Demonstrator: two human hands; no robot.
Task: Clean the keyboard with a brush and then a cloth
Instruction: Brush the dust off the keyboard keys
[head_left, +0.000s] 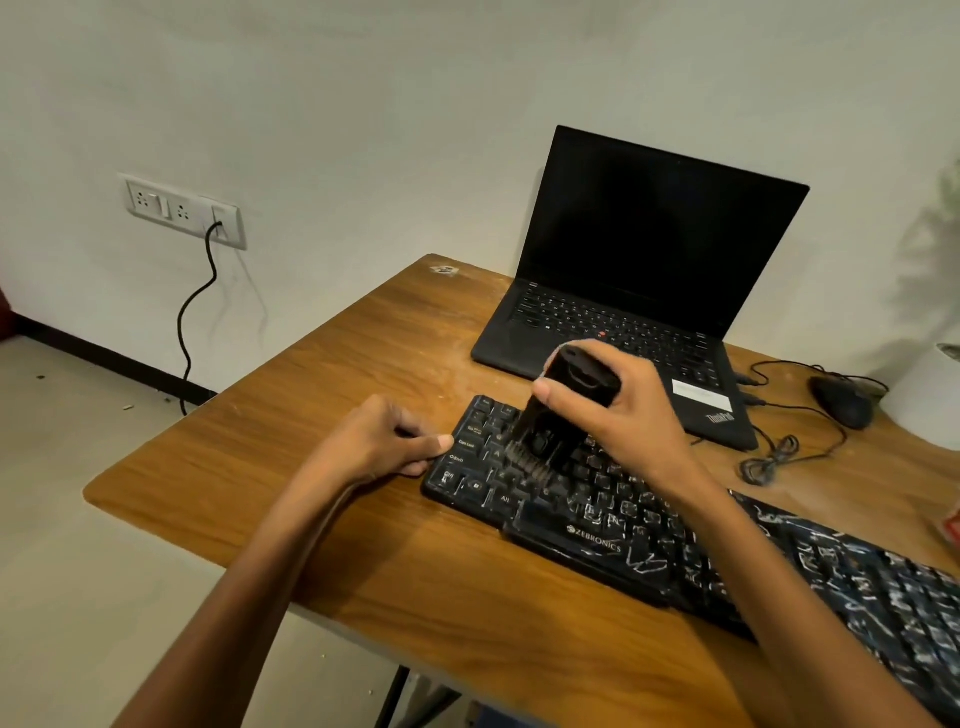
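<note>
Black brush (569, 400) gripped in my right hand (636, 415), bristles at the keyboard (592, 540) left end. Long axis runs rightward; my empty, curled left hand (374, 441) steadies that edge.

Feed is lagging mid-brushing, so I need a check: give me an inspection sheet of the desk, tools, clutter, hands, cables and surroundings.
Surface: wooden desk, dusty near the laptop.
Job's things: keyboard streaked white; brush bristles-down on its left keys; cloth nothing seen.
Clutter: open laptop, screen dark; mouse.
Hands: right hand grips the brush; left hand, fingers curled, thumb against the keyboard's left end.
Cables: mouse cable bunched by the laptop; black cable hangs from wall socket.
Surroundings: pale wall, white pot at right.
</note>
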